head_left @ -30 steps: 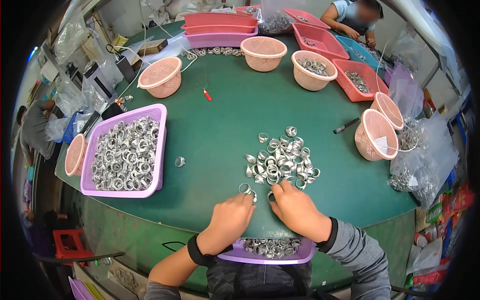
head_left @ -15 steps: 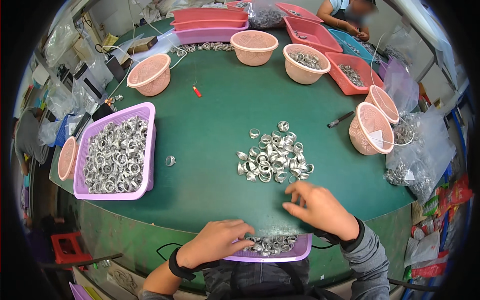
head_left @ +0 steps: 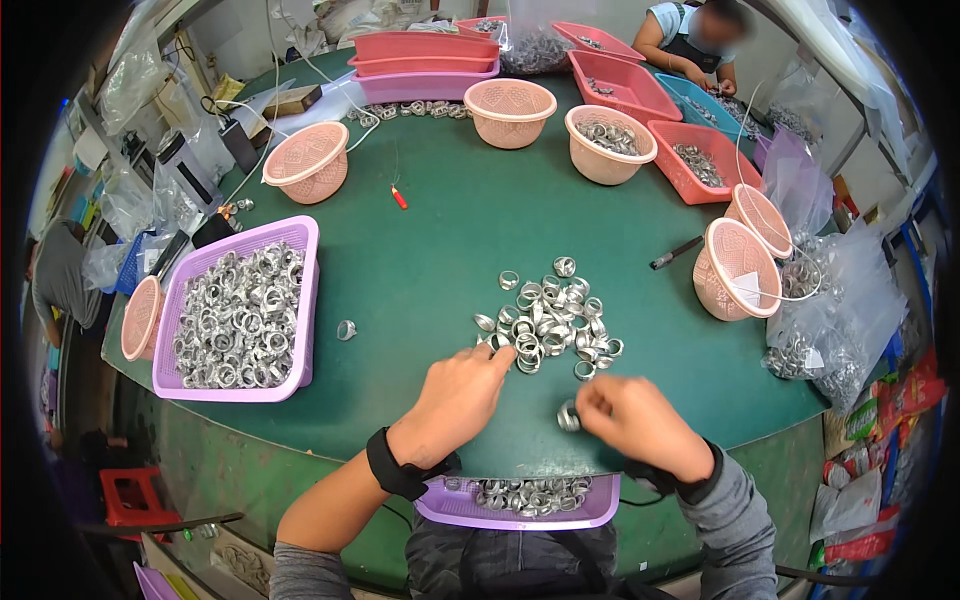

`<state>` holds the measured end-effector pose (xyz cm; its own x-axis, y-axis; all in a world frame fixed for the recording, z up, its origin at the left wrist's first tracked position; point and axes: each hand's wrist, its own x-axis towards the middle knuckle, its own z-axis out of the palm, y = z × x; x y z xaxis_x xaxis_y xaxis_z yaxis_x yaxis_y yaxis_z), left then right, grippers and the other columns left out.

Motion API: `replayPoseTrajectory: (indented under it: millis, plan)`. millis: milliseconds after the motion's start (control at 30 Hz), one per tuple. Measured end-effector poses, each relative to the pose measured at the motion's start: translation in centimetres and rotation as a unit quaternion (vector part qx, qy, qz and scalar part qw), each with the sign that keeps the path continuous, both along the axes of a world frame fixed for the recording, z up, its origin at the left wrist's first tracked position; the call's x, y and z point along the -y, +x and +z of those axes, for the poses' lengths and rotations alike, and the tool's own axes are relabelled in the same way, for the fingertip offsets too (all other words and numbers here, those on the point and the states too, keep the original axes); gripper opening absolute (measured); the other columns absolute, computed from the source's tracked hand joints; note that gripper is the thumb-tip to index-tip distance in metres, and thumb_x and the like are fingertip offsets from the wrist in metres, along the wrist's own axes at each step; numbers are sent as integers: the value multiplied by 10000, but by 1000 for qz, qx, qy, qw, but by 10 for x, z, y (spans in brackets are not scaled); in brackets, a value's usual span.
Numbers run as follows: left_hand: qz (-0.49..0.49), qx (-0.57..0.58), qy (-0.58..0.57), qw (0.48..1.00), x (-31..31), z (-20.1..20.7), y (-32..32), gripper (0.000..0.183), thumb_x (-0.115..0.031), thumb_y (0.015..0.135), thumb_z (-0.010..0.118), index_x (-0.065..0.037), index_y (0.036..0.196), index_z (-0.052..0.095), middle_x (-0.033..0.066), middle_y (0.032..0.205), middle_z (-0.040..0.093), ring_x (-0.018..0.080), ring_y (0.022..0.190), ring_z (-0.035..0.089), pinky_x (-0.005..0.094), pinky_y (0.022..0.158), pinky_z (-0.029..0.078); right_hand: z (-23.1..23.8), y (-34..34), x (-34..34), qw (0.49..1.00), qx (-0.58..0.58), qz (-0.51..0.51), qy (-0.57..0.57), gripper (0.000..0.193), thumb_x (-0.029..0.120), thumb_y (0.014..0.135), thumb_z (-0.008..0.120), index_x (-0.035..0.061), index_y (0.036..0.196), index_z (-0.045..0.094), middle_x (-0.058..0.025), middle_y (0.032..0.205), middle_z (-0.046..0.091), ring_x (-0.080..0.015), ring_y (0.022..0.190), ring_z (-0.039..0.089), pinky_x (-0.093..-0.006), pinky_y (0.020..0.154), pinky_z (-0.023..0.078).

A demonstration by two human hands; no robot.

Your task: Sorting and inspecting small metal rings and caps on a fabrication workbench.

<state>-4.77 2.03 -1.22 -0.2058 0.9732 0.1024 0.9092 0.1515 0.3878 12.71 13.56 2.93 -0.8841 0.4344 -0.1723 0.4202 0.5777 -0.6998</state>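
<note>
A loose pile of silvery metal rings (head_left: 548, 312) lies on the green table. My left hand (head_left: 455, 400) reaches to the pile's near left edge. Its fingers are drawn together, and the fingertips meet the rings there, hiding whatever is between them. Nearer the table's front edge, my right hand (head_left: 640, 425) is slightly blurred, thumb and fingers closed on a ring (head_left: 568, 416) at its left side. Below the edge, at my lap, sits a purple basket (head_left: 520, 518) with many rings inside. One single ring (head_left: 346, 330) lies apart on the left.
A purple basket (head_left: 309, 300) heaped with rings stands at left. Pink baskets (head_left: 512, 118) and red trays (head_left: 625, 92) line the far side. A black marker (head_left: 677, 253) and bags of rings (head_left: 840, 310) are at right. A co-worker (head_left: 690, 45) sits at far right.
My left hand has gone from above the lap basket up to the pile. My right hand has drawn slightly down from the pile's edge and now holds a ring.
</note>
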Motion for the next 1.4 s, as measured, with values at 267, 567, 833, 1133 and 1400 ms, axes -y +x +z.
replayPoseTrajectory:
  millis: [267,567,833,1133,1400]
  plan:
    - [-15,-40,0,999,-3,2,-1,131,-93,740,572,-41,838,503,119,705,553,298,681,564,391,544,438,-14,10,-2,986,-50,-16,156,126,84,748,537,-2,838,520,-159,788,552,-323,698,567,-409,593,459]
    - [-130,294,-90,943,45,30,28,188,-187,779,577,-41,855,488,114,708,543,310,652,544,392,569,440,2,32,1,990,40,116,-72,177,132,754,594,30,896,563,-95,753,544,-230,653,531,-322,579,432]
    - [7,31,93,995,-16,12,9,381,-150,723,634,-10,1042,480,162,980,501,315,859,512,361,713,437,-42,16,-40,970,-82,-95,210,388,167,745,610,-3,1064,468,-166,946,505,-296,873,497,-367,752,405]
    - [-28,64,30,997,7,3,35,333,-153,704,635,-64,1008,533,114,1034,500,292,913,511,377,748,435,-28,19,15,989,-73,-5,126,382,141,710,640,-2,1022,474,-159,964,473,-325,888,463,-374,779,394]
    - [-102,-3,104,989,0,-2,27,131,-136,708,629,-83,824,602,63,908,521,224,824,488,327,668,358,-39,5,17,971,-102,46,210,166,94,722,610,22,846,527,-97,853,494,-274,807,476,-348,694,409]
